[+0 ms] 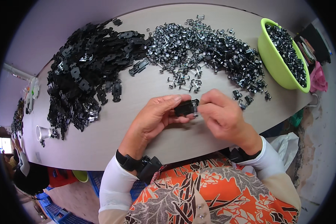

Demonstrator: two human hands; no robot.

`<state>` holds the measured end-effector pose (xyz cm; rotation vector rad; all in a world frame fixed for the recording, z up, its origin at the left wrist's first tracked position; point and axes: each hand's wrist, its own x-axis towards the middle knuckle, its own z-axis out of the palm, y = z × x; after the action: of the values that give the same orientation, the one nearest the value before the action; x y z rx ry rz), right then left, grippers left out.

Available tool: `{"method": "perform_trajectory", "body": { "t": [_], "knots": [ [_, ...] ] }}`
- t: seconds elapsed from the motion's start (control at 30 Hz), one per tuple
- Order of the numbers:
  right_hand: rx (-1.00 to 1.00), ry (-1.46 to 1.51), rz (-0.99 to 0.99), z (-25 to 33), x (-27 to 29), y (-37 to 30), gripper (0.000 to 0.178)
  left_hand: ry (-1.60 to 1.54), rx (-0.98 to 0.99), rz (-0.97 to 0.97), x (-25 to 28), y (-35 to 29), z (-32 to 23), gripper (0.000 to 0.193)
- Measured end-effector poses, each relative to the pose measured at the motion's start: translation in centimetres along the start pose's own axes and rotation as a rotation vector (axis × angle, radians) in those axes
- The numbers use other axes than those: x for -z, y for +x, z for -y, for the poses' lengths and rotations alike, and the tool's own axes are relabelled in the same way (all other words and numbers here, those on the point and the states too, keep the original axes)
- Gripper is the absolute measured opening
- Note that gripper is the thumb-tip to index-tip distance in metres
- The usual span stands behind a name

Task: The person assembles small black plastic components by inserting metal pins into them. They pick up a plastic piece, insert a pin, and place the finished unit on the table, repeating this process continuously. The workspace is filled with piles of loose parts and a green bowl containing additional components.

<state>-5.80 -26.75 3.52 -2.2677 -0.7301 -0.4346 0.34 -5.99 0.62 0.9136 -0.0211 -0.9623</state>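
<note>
Near side of the table [112, 149], approx. ctr: black part [183, 108], qty 1, small, oblong, held up between both hands.

Left hand [153, 116]: clamped on the black part at its left end, thumb at the far edge, fingers about the near side.

Right hand [222, 115]: fingers curled, tips together at the part's right end, where a silvery bit shows. From my remote feed I can't tell if they pinch the bit, the part or both.

Handling (my est.): light, stiff, prob. moulded plastic; glossy, so a bit slippery; thin edges may crack if bent. Best hold, I'd say: long sides, mid-length, thumb vs. fingers, min. force, right end left free.

Far L.: black pile [82, 71], similar parts, loosely heaped; I'd lift singles by the sides, as they may snag.

Far ctr: wheel-and-axle pile [171, 46], silvery; est. light, rigid, apt to roll. Take by axle, btwn the wheels.

Far R.: darker wheel pile [240, 63], plus green basin [271, 65], filled w/ small dark pieces; est. heavy as a whole, rim grip, 2 hands.

Near L.: clear cup [44, 133], prob. thin plastic, easily dented.
</note>
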Motion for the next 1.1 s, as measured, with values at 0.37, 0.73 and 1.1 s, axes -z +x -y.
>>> {"method": "perform_trajectory", "body": {
  "t": [0.37,0.73,1.1],
  "knots": [
    [-0.001,0.042,0.029,0.0,-0.9,0.9,0.016,-0.145,-0.041,0.122,0.4,-0.1,0.7,0.026],
    [0.063,-0.018,0.183,0.1,-1.1,1.3,0.013,-0.056,-0.095,0.01,-0.2,-0.2,1.6,0.009],
    [0.111,0.36,0.213,2.6,-3.1,1.2,0.037,0.35,-0.201,-0.261,-0.5,-4.7,2.8,0.017]
  ]
}}
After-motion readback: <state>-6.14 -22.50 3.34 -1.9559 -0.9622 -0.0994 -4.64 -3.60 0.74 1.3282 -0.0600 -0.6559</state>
